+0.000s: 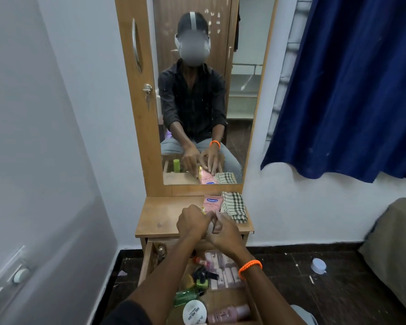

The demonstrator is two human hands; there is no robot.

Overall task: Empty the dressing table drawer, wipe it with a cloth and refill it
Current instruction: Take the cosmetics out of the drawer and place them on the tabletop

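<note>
- We are in the emptying stage: both hands are up over the tabletop point(161, 216), and the drawer point(148, 261) below our wrists is open and still crowded.
- Our left hand point(192, 221) is curled closed with a bit of yellow showing at its knuckles; it seems to hold a small yellow item, but what it is we cannot tell.
- Our right hand point(223, 231), the one with the orange band point(250, 268), has its fingers bent around something small and pale; the mirror point(197, 90) suggests both hands rest on the pink tube point(212, 202), though we cannot be sure of the hold.
- The tube lies flat just beyond our fingertips, and the checked cloth point(234, 206) sits folded to the right of them, touching or nearly touching the tube.
- To do this well, we set items down beyond and left of the grip, where the top is bare, and keep the cloth uncovered so it is free for wiping.
- We lay things flat, not standing, so nothing rolls off the edge nearest our wrists.
- Still behind and beneath the grip: a white jar point(193, 311), a pink bottle point(230, 313), a green bottle point(203, 280) and a pale tray of small pieces point(223, 268).
- Next we likely lift the loose bottles one per hand, leaving the tray for a single two-handed lift.
</note>
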